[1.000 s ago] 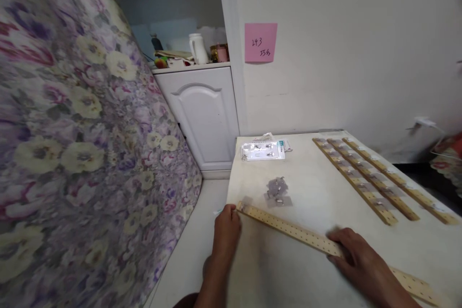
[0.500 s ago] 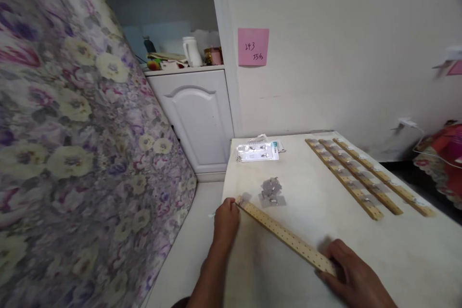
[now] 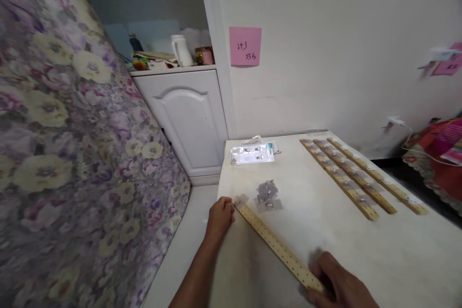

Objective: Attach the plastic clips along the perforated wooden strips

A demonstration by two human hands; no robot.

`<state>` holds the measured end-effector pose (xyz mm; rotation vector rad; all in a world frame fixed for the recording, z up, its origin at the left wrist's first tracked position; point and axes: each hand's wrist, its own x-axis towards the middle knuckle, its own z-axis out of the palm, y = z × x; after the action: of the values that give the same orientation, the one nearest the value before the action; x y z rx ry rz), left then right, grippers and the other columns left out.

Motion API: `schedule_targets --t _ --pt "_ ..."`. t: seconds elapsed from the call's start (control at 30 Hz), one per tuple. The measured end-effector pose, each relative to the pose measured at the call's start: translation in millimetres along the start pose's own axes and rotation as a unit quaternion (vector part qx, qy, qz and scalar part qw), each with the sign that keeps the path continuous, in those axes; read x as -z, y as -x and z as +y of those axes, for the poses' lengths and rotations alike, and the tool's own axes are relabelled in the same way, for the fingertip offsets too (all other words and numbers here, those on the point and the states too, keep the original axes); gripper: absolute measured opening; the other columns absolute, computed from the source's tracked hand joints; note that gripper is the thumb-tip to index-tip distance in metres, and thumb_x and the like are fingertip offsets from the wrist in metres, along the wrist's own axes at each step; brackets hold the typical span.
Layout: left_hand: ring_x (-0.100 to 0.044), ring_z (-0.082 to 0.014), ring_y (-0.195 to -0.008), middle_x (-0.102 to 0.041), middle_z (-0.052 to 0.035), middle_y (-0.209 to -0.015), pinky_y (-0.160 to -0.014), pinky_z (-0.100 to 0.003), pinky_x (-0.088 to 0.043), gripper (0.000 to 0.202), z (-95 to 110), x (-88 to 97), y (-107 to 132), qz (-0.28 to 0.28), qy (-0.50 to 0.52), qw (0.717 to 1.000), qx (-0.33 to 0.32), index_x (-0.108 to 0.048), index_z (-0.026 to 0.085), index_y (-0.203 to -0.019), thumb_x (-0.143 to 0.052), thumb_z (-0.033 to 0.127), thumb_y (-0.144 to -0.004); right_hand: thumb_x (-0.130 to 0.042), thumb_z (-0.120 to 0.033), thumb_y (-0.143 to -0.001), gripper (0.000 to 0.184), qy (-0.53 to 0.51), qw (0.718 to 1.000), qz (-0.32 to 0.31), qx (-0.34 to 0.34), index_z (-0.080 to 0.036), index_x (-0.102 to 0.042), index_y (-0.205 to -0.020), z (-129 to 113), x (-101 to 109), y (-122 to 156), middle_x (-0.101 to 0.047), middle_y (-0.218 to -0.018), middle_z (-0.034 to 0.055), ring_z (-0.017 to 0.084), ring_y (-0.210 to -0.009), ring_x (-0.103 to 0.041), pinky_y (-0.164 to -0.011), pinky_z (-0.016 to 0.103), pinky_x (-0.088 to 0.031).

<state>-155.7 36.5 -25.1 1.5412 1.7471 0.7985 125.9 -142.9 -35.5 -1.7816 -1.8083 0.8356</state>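
Note:
A wooden strip with rows of small holes (image 3: 277,247) lies slantwise over the near part of the table. My left hand (image 3: 219,219) is closed at its far end, where a small clear piece (image 3: 241,200) sits on the wood. Wrapped round the near end is my right hand (image 3: 337,281), its fingertips partly hidden under the strip. Just beyond the far end is a loose pile of clear plastic squares with metal hooks (image 3: 267,192).
Three wooden strips bearing clear hooks (image 3: 346,184) lie side by side at the right of the table (image 3: 288,168). Clear hook packages (image 3: 252,153) lie at the back left. A floral curtain (image 3: 90,154) hangs on the left, beside a white cabinet (image 3: 186,127).
The strip's near end has swung towards me and slightly left with my right hand. My left hand stays at the far end. The whole view has shifted a little.

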Motion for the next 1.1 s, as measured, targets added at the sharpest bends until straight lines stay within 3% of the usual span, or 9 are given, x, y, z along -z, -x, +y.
schedule_targets --t 0.13,0.27,0.37,0.57,0.73,0.93,1.1 --pt "-0.059 -0.0104 -0.049 -0.064 0.0004 -0.07 -0.053 -0.021 -0.043 0.028 3 6.3 8 0.016 -0.007 1.0 -0.001 -0.056 0.017 -0.101 -0.037 0.019 -0.081 -0.051 -0.037 -0.082 0.017 -0.077 0.996 0.006 0.053 -0.022 -0.056 -0.087 0 16 -53 -0.059 -0.074 0.0001 0.016 -0.068 -0.055 -0.063 0.026 -0.044" --pt "-0.06 -0.0128 -0.057 -0.067 -0.0027 -0.08 -0.062 -0.025 -0.045 0.032 8 16.0 22 0.052 -0.036 0.998 -0.011 -0.055 0.019 -0.109 -0.039 0.024 -0.082 -0.055 -0.032 -0.077 0.026 -0.084 0.992 0.072 0.052 -0.019 -0.058 -0.1 -2 13 -124 -0.061 -0.083 0.002 0.017 -0.071 -0.057 -0.066 0.029 -0.045" --pt "-0.062 -0.0145 -0.059 -0.066 -0.0019 -0.078 -0.062 -0.026 -0.046 0.032 10 20.8 32 0.051 -0.04 0.998 -0.022 -0.054 0.021 -0.11 -0.037 0.03 -0.085 -0.062 -0.033 -0.071 0.026 -0.034 0.995 0.096 0.014 -0.021 -0.061 -0.095 -11 4 -155 -0.06 -0.081 0.0002 0.016 -0.071 -0.057 -0.066 0.028 -0.042" --pt "-0.062 -0.0156 -0.059 -0.066 0.0 -0.071 -0.061 -0.025 -0.045 0.029 9 24.2 41 0.024 -0.041 0.998 -0.028 -0.057 0.022 -0.102 -0.039 0.035 -0.084 -0.065 -0.028 -0.066 0.016 -0.007 0.992 0.123 -0.013 -0.023 -0.056 -0.078 -24 -7 -157 -0.06 -0.075 -0.0034 0.014 -0.066 -0.055 -0.059 0.024 -0.036" --pt "-0.062 -0.016 -0.064 -0.065 0.0006 -0.072 -0.061 -0.025 -0.045 0.028 9 21.0 49 0.008 -0.036 0.998 -0.046 -0.059 0.022 -0.097 -0.041 0.036 -0.082 -0.058 -0.026 -0.069 0.008 -0.141 0.985 0.103 0.008 -0.021 -0.054 -0.074 -14 -10 -152 -0.058 -0.066 -0.004 0.013 -0.062 -0.054 -0.057 0.024 -0.038" --pt "-0.054 -0.0108 -0.05 -0.058 0.0033 -0.065 -0.05 -0.022 -0.041 0.024 18 2.0 66 -0.088 0.089 0.992 -0.02 -0.059 0.019 -0.091 -0.043 0.03 -0.078 -0.061 -0.04 -0.07 0.025 -0.37 0.929 -0.013 0.007 -0.019 -0.057 -0.082 -22 -12 -146 -0.051 -0.057 -0.0076 0.007 -0.039 -0.043 -0.04 0.021 -0.031" --pt "-0.048 -0.0079 -0.041 -0.056 0.0046 -0.062 -0.038 -0.02 -0.033 0.026 20 -12.8 72 -0.138 0.207 0.967 0.054 -0.057 0.017 -0.091 -0.047 0.033 -0.073 -0.062 -0.041 -0.074 0.027 -0.41 0.907 -0.086 0.036 -0.017 -0.059 -0.085 -46 -20 -144 -0.045 -0.042 -0.0104 0.006 -0.032 -0.039 -0.036 0.019 -0.027"
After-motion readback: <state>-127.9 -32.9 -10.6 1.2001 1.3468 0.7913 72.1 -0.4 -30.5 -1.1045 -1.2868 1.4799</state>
